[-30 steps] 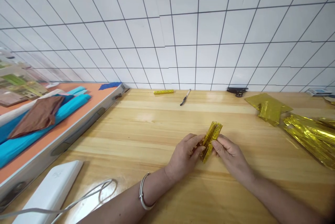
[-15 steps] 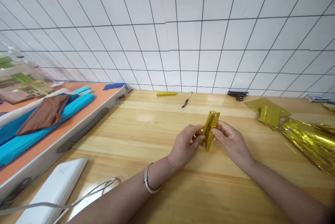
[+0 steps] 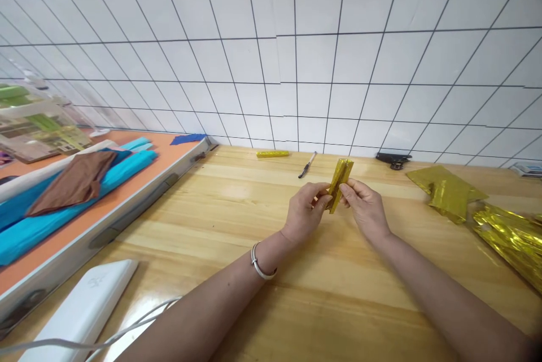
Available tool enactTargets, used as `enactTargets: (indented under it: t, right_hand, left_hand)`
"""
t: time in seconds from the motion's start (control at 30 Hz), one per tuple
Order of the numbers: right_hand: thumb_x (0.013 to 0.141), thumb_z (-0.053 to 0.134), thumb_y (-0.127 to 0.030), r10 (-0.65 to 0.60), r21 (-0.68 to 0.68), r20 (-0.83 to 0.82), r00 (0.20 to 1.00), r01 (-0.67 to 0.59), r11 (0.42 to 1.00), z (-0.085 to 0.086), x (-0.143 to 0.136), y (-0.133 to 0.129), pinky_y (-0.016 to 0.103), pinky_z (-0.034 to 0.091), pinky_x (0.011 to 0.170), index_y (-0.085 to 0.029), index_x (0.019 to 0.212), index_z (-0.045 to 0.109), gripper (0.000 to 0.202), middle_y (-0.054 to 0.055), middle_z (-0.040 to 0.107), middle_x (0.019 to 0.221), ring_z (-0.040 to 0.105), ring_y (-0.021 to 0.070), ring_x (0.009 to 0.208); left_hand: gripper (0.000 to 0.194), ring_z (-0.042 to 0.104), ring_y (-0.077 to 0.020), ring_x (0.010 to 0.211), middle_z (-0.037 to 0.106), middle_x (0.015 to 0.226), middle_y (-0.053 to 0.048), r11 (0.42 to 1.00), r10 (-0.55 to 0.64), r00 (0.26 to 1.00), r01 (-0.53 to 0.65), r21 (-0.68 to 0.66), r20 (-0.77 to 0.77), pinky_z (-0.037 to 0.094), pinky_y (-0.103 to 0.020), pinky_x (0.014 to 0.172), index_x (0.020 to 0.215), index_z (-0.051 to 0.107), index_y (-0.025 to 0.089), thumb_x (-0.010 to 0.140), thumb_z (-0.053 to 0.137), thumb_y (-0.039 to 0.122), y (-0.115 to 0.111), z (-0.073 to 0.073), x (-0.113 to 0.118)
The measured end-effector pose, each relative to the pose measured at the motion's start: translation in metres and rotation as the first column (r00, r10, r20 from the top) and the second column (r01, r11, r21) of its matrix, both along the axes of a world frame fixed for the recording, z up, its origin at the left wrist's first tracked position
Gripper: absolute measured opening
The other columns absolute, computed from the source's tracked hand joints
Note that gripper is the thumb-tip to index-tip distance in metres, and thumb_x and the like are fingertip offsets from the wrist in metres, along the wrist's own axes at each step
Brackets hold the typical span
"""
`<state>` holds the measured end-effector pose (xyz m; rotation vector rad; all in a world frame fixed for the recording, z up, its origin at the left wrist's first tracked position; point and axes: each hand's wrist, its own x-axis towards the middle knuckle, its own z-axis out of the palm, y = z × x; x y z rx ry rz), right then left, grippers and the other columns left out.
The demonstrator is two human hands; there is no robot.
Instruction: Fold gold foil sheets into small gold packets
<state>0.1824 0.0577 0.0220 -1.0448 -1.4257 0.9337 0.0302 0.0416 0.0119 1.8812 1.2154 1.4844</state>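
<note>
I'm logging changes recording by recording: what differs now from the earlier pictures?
The left hand and right hand have moved the folded gold strip up the picture, nearer the pen; whether lifted or pushed forward is unclear. Nothing was let go or newly taken hold of. The pen, small gold bar and black clip stayed put; the camera view shifted slightly.

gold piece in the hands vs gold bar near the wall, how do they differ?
The held gold piece is pinched between the left hand and right hand; the gold bar lies untouched on the table.
The held gold piece points away from the person, while the gold bar lies roughly along the wall.
The held gold piece shows a dark lengthwise crease; the gold bar shows none.
Both are shiny, long and narrow.
</note>
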Motion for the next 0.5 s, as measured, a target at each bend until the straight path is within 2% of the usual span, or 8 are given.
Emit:
enactTargets:
  t: [0.2, 0.5]
  right_hand:
    - [0.080, 0.057, -0.045, 0.005, -0.006, -0.017, 1.000, -0.005, 1.000, -0.016, -0.004, 0.001, 0.026, 0.043, 0.060, -0.019, 0.102, 0.066, 0.036, 0.000, 0.057, 0.073, 0.048, 0.0123, 0.063]
    - [0.083, 0.056, -0.042, 0.023, 0.022, 0.007, 1.000, -0.023, 0.999, -0.014, -0.002, -0.004, 0.026, 0.042, 0.061, -0.017, 0.103, 0.067, 0.034, 0.000, 0.054, 0.071, 0.048, 0.0124, 0.064]
  left_hand:
    - [0.024, 0.058, -0.0110, 0.073, 0.062, 0.084, -0.002, 0.999, 0.016, 1.000, -0.017, -0.044, -0.020, 0.049, -0.023, 0.067, 0.106, 0.059, 0.019, 0.084, 0.054, 0.015, -0.003, -0.007, -0.001]
    - [0.023, 0.057, -0.0112, 0.074, 0.061, 0.084, -0.002, 1.000, -0.008, 0.997, 0.010, 0.013, -0.082, 0.048, -0.024, 0.069, 0.107, 0.057, 0.019, 0.085, 0.053, 0.014, -0.004, -0.010, 0.002]
